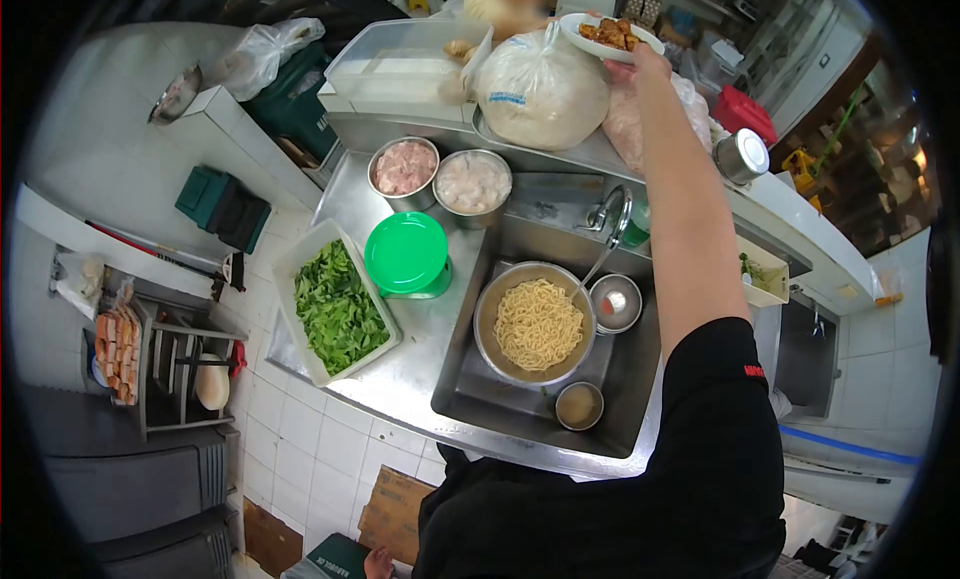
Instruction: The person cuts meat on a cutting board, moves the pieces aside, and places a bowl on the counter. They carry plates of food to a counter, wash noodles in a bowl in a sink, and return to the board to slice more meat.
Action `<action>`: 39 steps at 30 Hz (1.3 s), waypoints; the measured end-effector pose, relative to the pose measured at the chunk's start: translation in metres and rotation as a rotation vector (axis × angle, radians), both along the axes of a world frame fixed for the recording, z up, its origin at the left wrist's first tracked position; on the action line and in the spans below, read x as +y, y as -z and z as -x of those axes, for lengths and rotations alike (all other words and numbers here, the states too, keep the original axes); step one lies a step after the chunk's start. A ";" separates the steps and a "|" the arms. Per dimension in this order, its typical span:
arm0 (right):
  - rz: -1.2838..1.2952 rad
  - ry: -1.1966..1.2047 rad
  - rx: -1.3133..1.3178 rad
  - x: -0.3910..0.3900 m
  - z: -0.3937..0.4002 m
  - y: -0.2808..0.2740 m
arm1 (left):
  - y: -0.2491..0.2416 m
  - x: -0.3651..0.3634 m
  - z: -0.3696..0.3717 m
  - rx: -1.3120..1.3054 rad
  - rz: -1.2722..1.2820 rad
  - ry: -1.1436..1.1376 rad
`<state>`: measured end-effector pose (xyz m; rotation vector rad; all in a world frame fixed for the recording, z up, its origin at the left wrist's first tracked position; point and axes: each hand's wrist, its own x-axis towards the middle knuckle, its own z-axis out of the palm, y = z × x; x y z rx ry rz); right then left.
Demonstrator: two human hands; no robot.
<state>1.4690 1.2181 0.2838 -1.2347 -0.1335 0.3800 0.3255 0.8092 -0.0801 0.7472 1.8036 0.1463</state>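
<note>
Overhead, right hand [640, 64] grips a plate of fried food [610, 34] at the shelf's back edge above a bulging white bag [540, 89]; below, sink [520, 399] holds noodle bowl [535, 324], counter carries greens tray [335, 304]; left hand [378, 562] low, grip unclear.

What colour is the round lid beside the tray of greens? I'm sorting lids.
Bright green lid, seen in the head view.
</note>
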 end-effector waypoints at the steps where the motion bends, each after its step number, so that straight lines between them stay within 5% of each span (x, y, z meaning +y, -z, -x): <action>1: 0.005 -0.001 0.001 0.004 -0.007 -0.001 | -0.003 -0.004 0.001 -0.007 0.002 -0.011; 7: 0.002 0.040 0.015 0.016 -0.038 -0.008 | -0.016 -0.030 0.026 -0.098 -0.022 -0.107; 9: 0.001 0.017 0.010 0.021 -0.042 -0.005 | -0.020 -0.031 0.028 -0.471 -0.004 -0.322; 10: 0.006 0.002 0.005 0.021 -0.045 -0.003 | -0.022 -0.032 0.031 -0.469 -0.005 -0.324; 12: -0.008 -0.039 -0.017 0.028 -0.058 0.008 | -0.076 -0.017 -0.005 -0.952 0.010 -0.265; 13: -0.022 -0.078 -0.040 0.031 -0.064 0.014 | -0.122 -0.006 -0.047 -0.951 0.011 -0.262; 15: -0.051 -0.075 -0.046 0.040 -0.065 0.018 | -0.189 0.005 -0.112 0.072 -0.635 0.531; 18: -0.130 -0.127 -0.062 0.040 -0.063 0.017 | -0.065 0.023 0.013 0.114 -0.237 0.185; 22: -0.246 -0.263 -0.161 -0.007 -0.016 -0.021 | -0.099 0.105 -0.039 0.323 -0.033 0.583; 25: -0.306 -0.350 -0.379 -0.102 0.065 -0.047 | -0.080 0.151 -0.054 0.101 -0.030 0.597; 27: -0.352 -0.234 -0.470 -0.173 0.116 -0.031 | -0.121 0.177 -0.152 -0.083 -0.293 0.439; 32: -0.332 0.230 -0.073 -0.259 0.233 0.142 | -0.202 0.235 -0.359 -0.469 -0.351 0.563; 35: -0.158 0.130 0.278 -0.236 0.266 0.242 | -0.188 0.259 -0.457 -0.714 -0.270 0.728; 39: -0.296 0.017 0.407 -0.196 0.263 0.311 | -0.113 0.282 -0.591 -0.874 -0.205 0.844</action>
